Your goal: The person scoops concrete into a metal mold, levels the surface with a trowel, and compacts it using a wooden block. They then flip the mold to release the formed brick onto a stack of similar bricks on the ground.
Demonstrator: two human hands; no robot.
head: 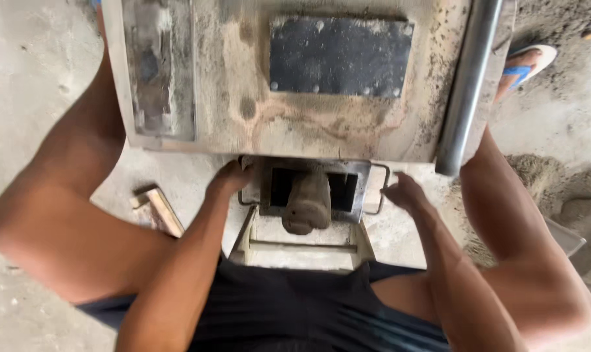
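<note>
A big dusty metal machine (243, 98) fills the far side, a dark plate (340, 56) on its face and a steel pipe (468, 85) down its right edge. Below it sits a metal mould box (312, 189) with wire handles — the left hand (229, 179) curled round the left handle (243, 195), the right hand (403, 193) closed at the right handle (381, 189). A wood scrap (158, 208) lies on the concrete floor (28, 72), left.
</note>
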